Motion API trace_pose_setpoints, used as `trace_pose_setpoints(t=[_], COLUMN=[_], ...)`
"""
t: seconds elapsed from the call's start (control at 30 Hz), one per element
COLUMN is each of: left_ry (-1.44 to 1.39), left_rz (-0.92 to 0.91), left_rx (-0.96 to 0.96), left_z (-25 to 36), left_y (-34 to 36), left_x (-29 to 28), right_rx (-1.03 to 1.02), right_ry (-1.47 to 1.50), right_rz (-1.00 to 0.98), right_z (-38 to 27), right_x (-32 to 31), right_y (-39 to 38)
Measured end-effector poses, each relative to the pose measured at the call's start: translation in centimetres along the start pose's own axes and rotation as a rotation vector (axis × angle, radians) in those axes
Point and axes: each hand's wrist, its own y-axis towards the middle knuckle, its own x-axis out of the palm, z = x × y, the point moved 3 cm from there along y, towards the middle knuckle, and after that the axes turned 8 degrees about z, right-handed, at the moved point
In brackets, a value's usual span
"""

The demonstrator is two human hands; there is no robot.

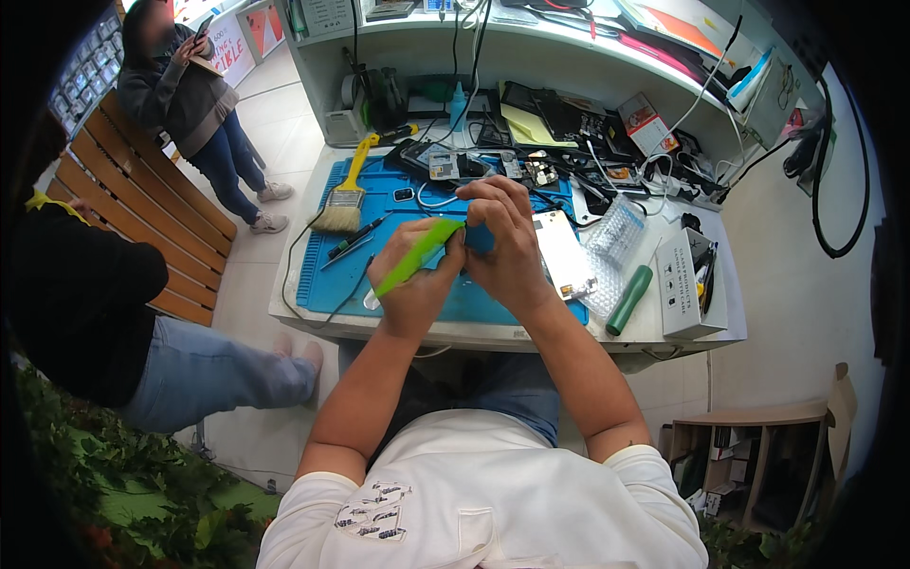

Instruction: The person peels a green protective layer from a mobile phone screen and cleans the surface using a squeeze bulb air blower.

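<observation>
My left hand [412, 284] is closed on a bright green flat strip [417, 254], angled upward over the blue work mat [324, 292]. My right hand [502, 248] meets it at the strip's upper end, its fingers curled in a pinch around something small and dark that I cannot make out. Beside my right hand lies a white flat device [564, 251], with bubble wrap [614, 247] past it. A yellow-handled brush [343, 204] and thin tools [346, 249] rest at the mat's left.
A white box of tools [678, 284] and a green cylindrical tool [628, 300] sit at right. Phone parts and cables [512, 166] crowd the back, below a shelf [398, 28]. Two people [180, 114] stand to the left, one holding a phone. A wooden cabinet [749, 417] is low at right.
</observation>
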Motion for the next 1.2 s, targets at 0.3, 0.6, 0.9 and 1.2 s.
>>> trace_pose_setpoints(t=[0.3, 0.6, 0.9, 1.2], left_ry=[-0.020, -0.025, -0.124, -0.137], left_rz=[-0.113, -0.072, -0.014, -0.029], left_rx=[0.167, 0.080, -0.100, -0.260], left_z=[1.3, 1.2, 0.9, 0.5], left_y=[0.3, 1.5, 1.9, 1.9], left_x=[-0.7, -0.1, -0.3, -0.4], right_rx=[0.000, 0.032, 0.053, 0.047], right_ry=[-0.045, -0.151, -0.187, -0.197], right_rz=[-0.005, 0.032, 0.029, 0.018], right_z=[-0.4, -0.8, -1.4, -1.5], right_x=[0.3, 1.1, 1.5, 1.3], right_y=[0.1, 0.2, 0.2, 0.2])
